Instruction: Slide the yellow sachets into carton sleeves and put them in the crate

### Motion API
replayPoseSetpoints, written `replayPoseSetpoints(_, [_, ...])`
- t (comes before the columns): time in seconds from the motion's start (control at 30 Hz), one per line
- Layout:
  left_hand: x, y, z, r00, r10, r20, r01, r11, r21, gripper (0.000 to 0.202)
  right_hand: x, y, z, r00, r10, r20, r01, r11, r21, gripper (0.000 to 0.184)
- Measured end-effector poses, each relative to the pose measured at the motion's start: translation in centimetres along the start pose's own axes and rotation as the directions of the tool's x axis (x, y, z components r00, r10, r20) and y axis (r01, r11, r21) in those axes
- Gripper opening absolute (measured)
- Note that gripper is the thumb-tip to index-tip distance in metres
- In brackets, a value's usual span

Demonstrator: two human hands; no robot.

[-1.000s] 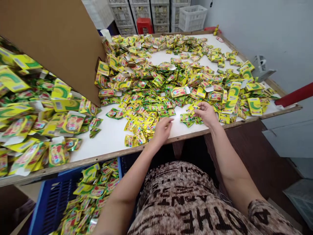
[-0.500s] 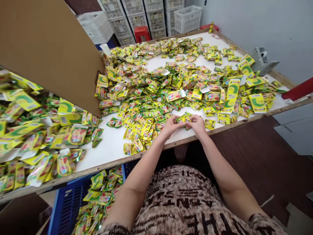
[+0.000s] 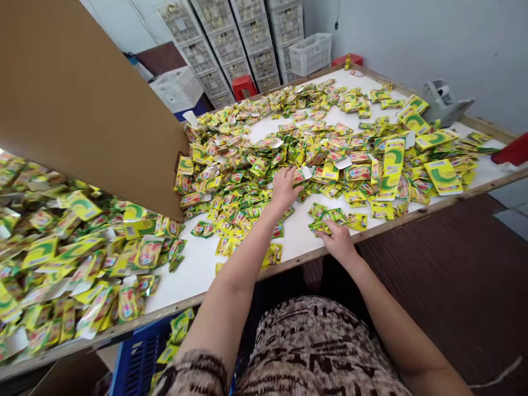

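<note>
A white table (image 3: 198, 263) is strewn with many small yellow-and-green sachets (image 3: 247, 181) and flat yellow cartons (image 3: 391, 162). My left hand (image 3: 285, 188) reaches forward into the pile, fingers curled down over sachets near a flat carton (image 3: 303, 174). My right hand (image 3: 339, 237) rests near the table's front edge, fingers closed on a small bunch of sachets (image 3: 328, 218).
A large brown cardboard sheet (image 3: 82, 104) leans over the left of the table. A blue crate (image 3: 136, 352) with sachets sits under the front edge. Stacked white crates (image 3: 231, 38), a red stool (image 3: 244, 86) and a tape dispenser (image 3: 443, 102) stand beyond.
Both hands were together at the front edge on a bunch of sachets. The left hand has now reached forward into the pile; the right stays near the edge with the bunch.
</note>
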State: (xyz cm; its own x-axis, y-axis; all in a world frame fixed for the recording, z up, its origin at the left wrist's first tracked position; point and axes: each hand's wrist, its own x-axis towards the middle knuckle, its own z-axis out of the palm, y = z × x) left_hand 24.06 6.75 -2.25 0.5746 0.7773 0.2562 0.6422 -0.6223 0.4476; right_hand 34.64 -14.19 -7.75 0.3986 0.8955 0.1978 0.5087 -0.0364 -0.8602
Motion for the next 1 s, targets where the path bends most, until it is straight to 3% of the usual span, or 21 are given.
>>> replayPoseSetpoints(0.1, [2.3, 0.4, -0.1, 0.991, -0.045, 0.126, 0.018, 0.978, 0.207, 0.066, 0.2, 0.1, -0.4, 0.999, 0.038, -0.029, -0.037, 0.998, 0.054, 0.021])
replayPoseSetpoints(0.17, [1.3, 1.3, -0.5, 0.995, -0.025, 0.093, 0.0, 0.965, 0.262, 0.058, 0.9, -0.3, -1.2, 0.989, 0.13, -0.072, -0.115, 0.976, 0.184, 0.026])
replayPoseSetpoints(0.27, [-3.4, 2.8, -1.0, 0.999, 0.011, 0.05, -0.021, 0.981, 0.195, 0.048, 2.5, -1.8, -2.3, 0.957, 0.187, -0.222, -0.102, 0.933, 0.345, 0.029])
replayPoseSetpoints(0.37, [-9.1, 3.9, -0.5, 0.997, -0.01, 0.082, 0.01, 1.0, -0.003, 0.051, 3.8, -3.7, -2.2, 0.953, 0.053, -0.297, 0.046, 0.948, 0.316, 0.025])
replayPoseSetpoints(0.47, [-13.2, 4.5, 1.2, 0.993, -0.118, -0.016, 0.112, 0.973, -0.2, 0.057, 4.2, -4.6, -1.2, 0.982, -0.081, -0.169, 0.103, 0.987, 0.122, 0.018])
replayPoseSetpoints(0.6, [-15.4, 4.8, 3.2, 0.958, -0.244, -0.151, 0.178, 0.919, -0.353, 0.052, 3.6, -5.4, -0.6, 0.992, -0.12, 0.044, 0.127, 0.971, -0.201, 0.009])
replayPoseSetpoints(0.7, [-16.1, 4.9, 3.4, 0.937, -0.297, -0.185, 0.202, 0.892, -0.405, 0.047, 3.6, -7.1, -1.1, 0.968, -0.124, 0.217, 0.197, 0.911, -0.362, 0.013])
replayPoseSetpoints(0.77, [-16.5, 4.9, 3.0, 0.932, -0.319, -0.173, 0.21, 0.861, -0.462, 0.046, 3.8, -8.6, -1.5, 0.924, -0.108, 0.368, 0.278, 0.849, -0.449, 0.016])
replayPoseSetpoints(0.87, [-17.0, 4.2, 1.9, 0.95, -0.307, -0.047, 0.204, 0.729, -0.653, 0.037, 4.0, -10.3, -2.0, 0.832, -0.114, 0.543, 0.423, 0.763, -0.489, 0.014])
replayPoseSetpoints(1.0, [-17.6, 2.6, 0.6, 0.966, -0.191, 0.174, 0.229, 0.316, -0.921, 0.035, 3.4, -10.9, -1.9, 0.82, -0.253, 0.514, 0.503, 0.746, -0.435, 0.024])
